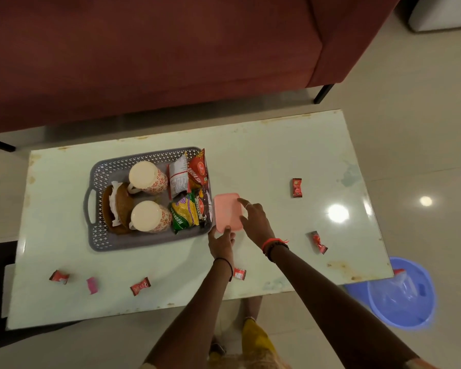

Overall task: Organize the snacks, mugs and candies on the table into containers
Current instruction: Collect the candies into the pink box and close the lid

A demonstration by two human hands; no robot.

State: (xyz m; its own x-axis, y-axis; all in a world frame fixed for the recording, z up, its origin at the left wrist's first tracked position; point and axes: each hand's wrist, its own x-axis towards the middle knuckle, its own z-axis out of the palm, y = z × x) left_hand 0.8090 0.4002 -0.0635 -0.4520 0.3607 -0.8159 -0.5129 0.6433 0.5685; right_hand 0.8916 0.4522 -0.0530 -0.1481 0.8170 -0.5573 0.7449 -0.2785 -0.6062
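Setting: pale glossy table (277, 155) in front of a maroon sofa (144, 62); a blue tub (421, 312) stands on the floor by the table's near right corner.
Tray: grey perforated tray (144, 239) on the left half of the table.
Mugs: two patterned mugs (148, 177) stand inside the tray, one behind the other.
Snacks: snack packets (185, 213) fill the tray's right side, red ones at the back, a green and yellow one in front.
Pink box: lidded pink box (227, 210) lies flat on the table, touching the tray's right wall.
Left hand: left hand (221, 242) pinches the box's near edge, thumb on the lid.
Right hand: right hand (253, 218) grasps the box's right edge, fingers bent over it, forefinger reaching its far corner.
Candies: red candies (297, 187) lie scattered loose on the table, to the right and along the near side; one pink candy (92, 285) sits near the left front.
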